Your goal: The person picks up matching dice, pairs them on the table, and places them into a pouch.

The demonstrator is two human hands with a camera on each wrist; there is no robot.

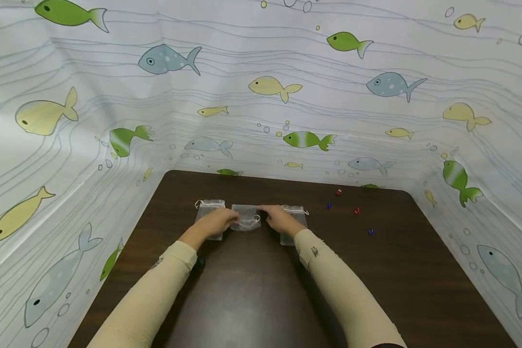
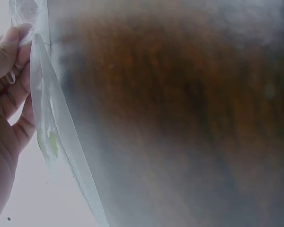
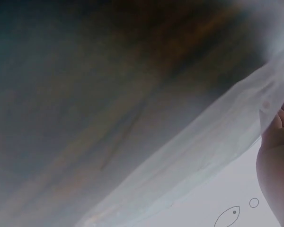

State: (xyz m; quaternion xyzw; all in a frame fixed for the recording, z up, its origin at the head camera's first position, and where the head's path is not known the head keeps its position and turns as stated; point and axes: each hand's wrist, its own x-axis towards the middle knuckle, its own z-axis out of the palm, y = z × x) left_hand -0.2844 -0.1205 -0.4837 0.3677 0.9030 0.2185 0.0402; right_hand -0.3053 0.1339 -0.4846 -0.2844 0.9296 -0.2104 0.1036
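Note:
A sheer white drawstring bag (image 1: 246, 223) lies between both hands near the far part of the table, its cord loop toward the near right side. My left hand (image 1: 216, 222) pinches its left edge; in the left wrist view the thumb and fingers (image 2: 8, 52) grip the gauzy fabric and a bit of cord. At the far right corner, the fingers of my right hand (image 1: 282, 220) hold the edge. The right wrist view shows curled fingers partly behind the fabric (image 3: 217, 137). Similar bags lie under each forearm, a left bag (image 1: 216, 205) and a right bag (image 1: 288, 239), each partly covered by a hand.
Several small dice lie to the right, among them a red die (image 1: 357, 211) and a blue die (image 1: 371, 232). The dark wooden table (image 1: 252, 290) is bounded at the back and sides by a white fish-print curtain (image 1: 243, 116).

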